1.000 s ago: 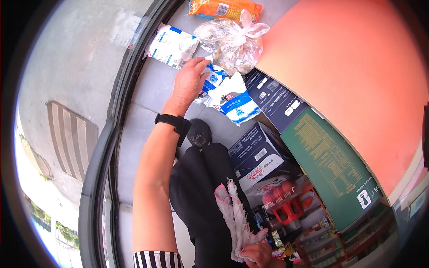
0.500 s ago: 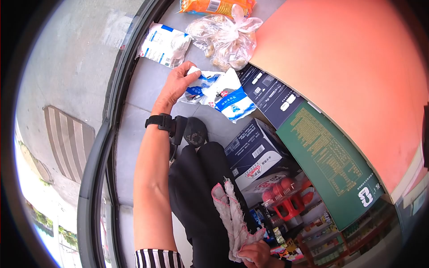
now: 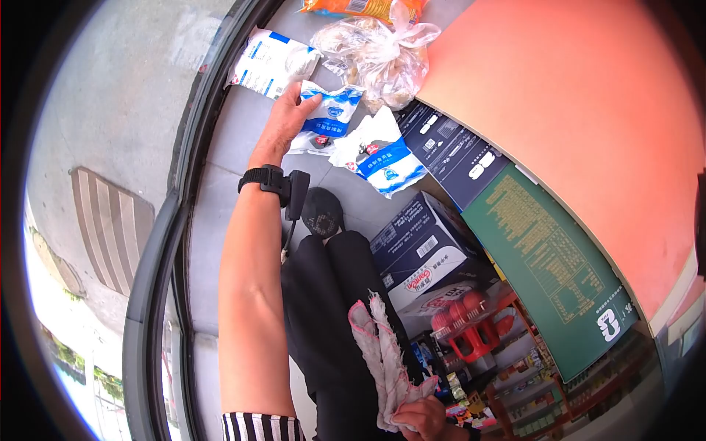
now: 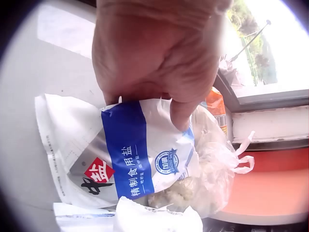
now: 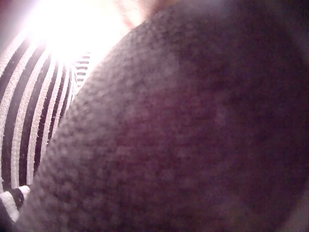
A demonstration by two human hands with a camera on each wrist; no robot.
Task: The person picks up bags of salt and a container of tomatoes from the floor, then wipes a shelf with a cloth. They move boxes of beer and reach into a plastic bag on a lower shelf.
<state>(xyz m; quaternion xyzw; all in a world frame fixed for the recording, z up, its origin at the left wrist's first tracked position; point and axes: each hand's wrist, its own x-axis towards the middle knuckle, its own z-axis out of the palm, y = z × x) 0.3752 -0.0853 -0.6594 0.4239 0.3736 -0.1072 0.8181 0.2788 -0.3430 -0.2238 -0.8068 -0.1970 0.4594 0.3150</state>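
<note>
My left hand [image 3: 284, 126] pinches the edge of a white and blue bag of salt [image 3: 332, 117], thumb on the printed face. The left wrist view shows this salt bag [image 4: 128, 154] hanging label-out below the fingers. Right beside it in the head view lies a second salt bag [image 3: 382, 156], and a third white packet [image 3: 271, 65] lies beyond the hand by the window frame. Low in the head view, my right hand [image 3: 422, 417] grips a frayed, pink-edged grey rag [image 3: 381, 360] over the legs. Dark blurred fabric [image 5: 183, 125] fills most of the right wrist view.
A knotted clear plastic bag [image 3: 379, 62] with lumpy contents and an orange packet [image 3: 368, 7] lie at the far end. Dark and green boxes [image 3: 540, 272] line the right under an orange-pink surface [image 3: 566, 125]. A black window frame [image 3: 193, 158] runs along the left.
My left hand has taken hold of one salt bag and drawn it left, apart from the second bag, turning its label up. The right hand and rag have stayed in place.
</note>
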